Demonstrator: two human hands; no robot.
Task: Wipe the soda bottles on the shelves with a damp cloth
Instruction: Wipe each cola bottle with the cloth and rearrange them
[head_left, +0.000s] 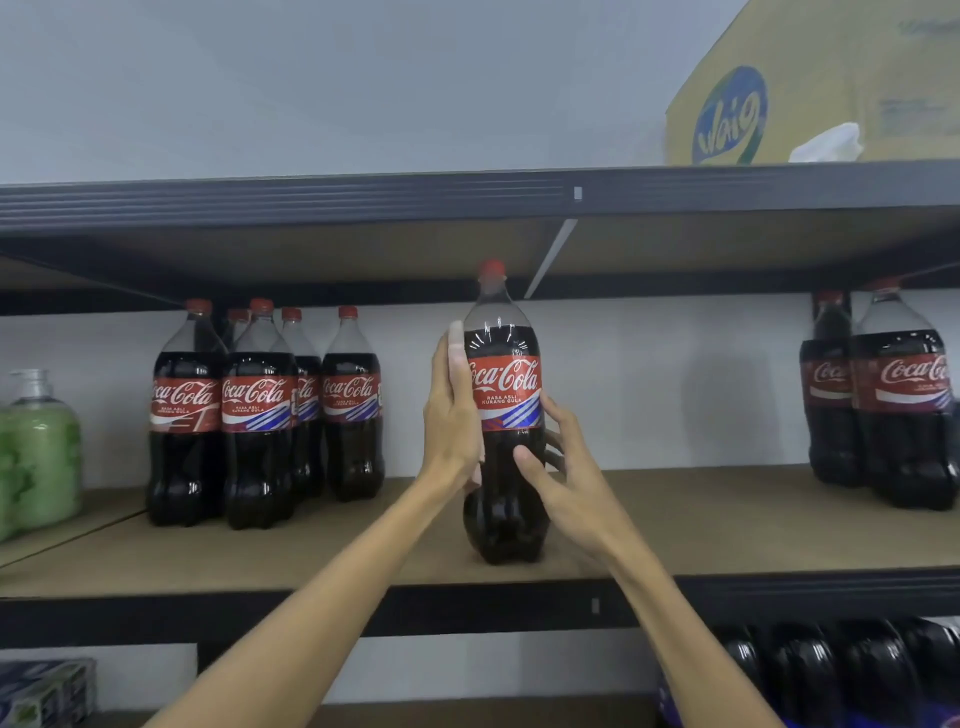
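Note:
A large cola bottle (503, 384) with a red cap and red label stands upright on the middle shelf (727, 525), near its front edge. My left hand (452, 415) lies flat against the bottle's left side, fingers straight and pointing up. My right hand (566, 478) grips the lower right of the bottle, thumb on the front and fingers curled round the back. Several more cola bottles (260, 405) stand grouped at the left of the shelf, and two others (904, 395) at the far right. A white crumpled cloth (826, 143) lies on the top shelf.
A green pump bottle (39, 447) stands at the far left. A yellow cardboard box (810, 88) sits on the top shelf behind the cloth. Dark bottles (831, 670) fill the lower shelf at right, and packaged goods (47, 691) lie at lower left. The upper shelf board hangs just above the bottle's cap.

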